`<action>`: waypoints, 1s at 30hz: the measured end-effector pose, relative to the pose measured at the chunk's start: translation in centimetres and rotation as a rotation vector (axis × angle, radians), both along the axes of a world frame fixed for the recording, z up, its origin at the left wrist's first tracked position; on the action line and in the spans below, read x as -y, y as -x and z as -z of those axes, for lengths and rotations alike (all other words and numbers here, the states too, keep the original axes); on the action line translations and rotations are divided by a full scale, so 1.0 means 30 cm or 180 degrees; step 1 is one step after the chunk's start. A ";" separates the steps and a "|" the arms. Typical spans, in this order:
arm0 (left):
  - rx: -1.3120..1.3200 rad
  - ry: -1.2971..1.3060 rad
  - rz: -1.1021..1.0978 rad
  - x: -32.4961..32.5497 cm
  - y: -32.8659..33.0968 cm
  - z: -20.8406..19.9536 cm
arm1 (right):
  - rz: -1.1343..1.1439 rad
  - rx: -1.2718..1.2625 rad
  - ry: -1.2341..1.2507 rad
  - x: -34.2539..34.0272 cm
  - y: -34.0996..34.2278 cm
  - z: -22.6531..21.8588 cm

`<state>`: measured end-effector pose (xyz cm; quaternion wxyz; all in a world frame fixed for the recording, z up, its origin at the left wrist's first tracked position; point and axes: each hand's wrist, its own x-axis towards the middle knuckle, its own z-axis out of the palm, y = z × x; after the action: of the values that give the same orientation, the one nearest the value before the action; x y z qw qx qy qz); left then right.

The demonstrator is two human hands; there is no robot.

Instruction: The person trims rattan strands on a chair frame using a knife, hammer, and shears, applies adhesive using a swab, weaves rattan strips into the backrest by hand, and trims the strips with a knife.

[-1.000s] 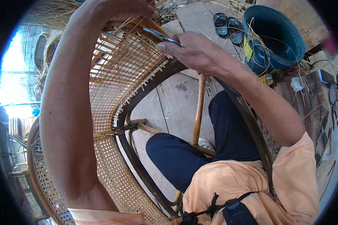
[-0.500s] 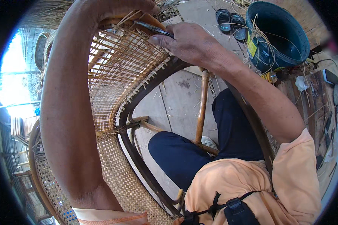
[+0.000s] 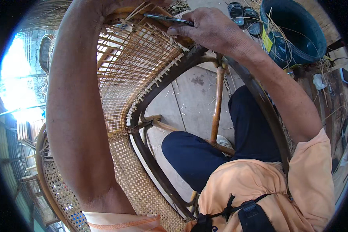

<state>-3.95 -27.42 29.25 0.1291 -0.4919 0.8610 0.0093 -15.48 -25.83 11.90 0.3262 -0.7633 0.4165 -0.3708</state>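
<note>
A rattan chair with a dark wooden frame (image 3: 150, 96) stands before me, its woven cane panel (image 3: 121, 81) bound to the frame by pale lashings. At the panel's top, my right hand (image 3: 212, 29) is closed around a slim metal tool (image 3: 168, 18). Its narrow end points left over loose cane strands (image 3: 141, 11); its exact kind is unclear. My left arm reaches up across the panel, and my left hand (image 3: 123, 3) is at the curved top rail, mostly cut off by the picture's upper edge. Its fingers are hardly visible.
A dark teal bucket (image 3: 294, 31) with cane strands over its rim stands at upper right, beside a pair of dark sandals (image 3: 243, 17). Finer mesh cane (image 3: 143, 174) covers the chair's lower part. My legs (image 3: 193, 158) are beside the frame, above a floor with cane scraps.
My right hand and the metal tool have moved slightly up and right. The chair and bucket also appear shifted right in the picture. My left hand shows less at the upper edge.
</note>
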 end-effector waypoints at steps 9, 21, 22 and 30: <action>-0.1155 -0.0717 0.0239 0.085 0.042 -0.012 | 0.0103 -0.1013 0.0004 -0.123 0.187 -0.045; -0.2345 -0.1394 -0.0684 0.103 0.169 0.045 | 0.0535 0.3373 -0.1566 0.024 0.366 -0.131; -0.2357 -0.1456 -0.0734 0.095 0.174 0.047 | 0.0349 0.3641 -0.1800 0.030 0.352 -0.132; -0.1912 -0.1832 -0.0935 0.074 0.191 0.040 | -0.0188 0.3349 -0.1305 0.030 0.321 -0.138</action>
<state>-9.68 -29.63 28.05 0.0022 -0.5286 0.7436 0.4095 -25.12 -26.73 16.05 0.6417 -0.4080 0.2398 -0.6035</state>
